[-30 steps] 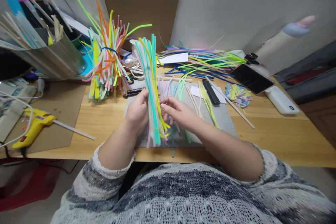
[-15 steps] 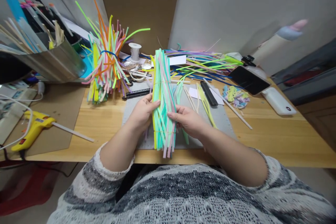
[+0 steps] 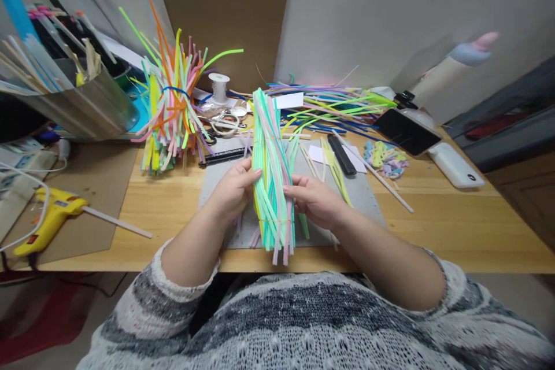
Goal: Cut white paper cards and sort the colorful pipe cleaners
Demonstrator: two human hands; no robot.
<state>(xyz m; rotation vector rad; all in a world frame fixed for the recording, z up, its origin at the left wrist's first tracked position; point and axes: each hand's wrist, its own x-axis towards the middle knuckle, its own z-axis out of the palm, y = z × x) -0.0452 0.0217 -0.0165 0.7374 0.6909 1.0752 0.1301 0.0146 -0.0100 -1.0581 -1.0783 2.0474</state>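
Note:
Between my two hands is a bundle of pipe cleaners (image 3: 271, 162) in mint green, pale pink and yellow, raised over the grey mat (image 3: 321, 234). Thin bands circle it near its top and its lower end. My left hand (image 3: 237, 185) grips its left edge, thumb across the front. On the opposite edge, my right hand (image 3: 314, 196) holds it with the thumb in front and the other fingers partly hidden. Loose yellow pipe cleaners (image 3: 337, 173) and a black bar-shaped tool (image 3: 342, 153) lie right of my right hand.
A larger banded bundle (image 3: 176, 98) stands at the back left beside a wire spool (image 3: 219, 88). The yellow glue gun (image 3: 50, 217) lies far left, near a metal pen holder (image 3: 91, 107). At right are a phone (image 3: 407, 132) and a pile of pastel scraps (image 3: 385, 159).
The bundle has turned a little, its lower end shifting slightly right and showing more yellow at the left edge. Both hands keep hold of it. The whole view has shifted slightly.

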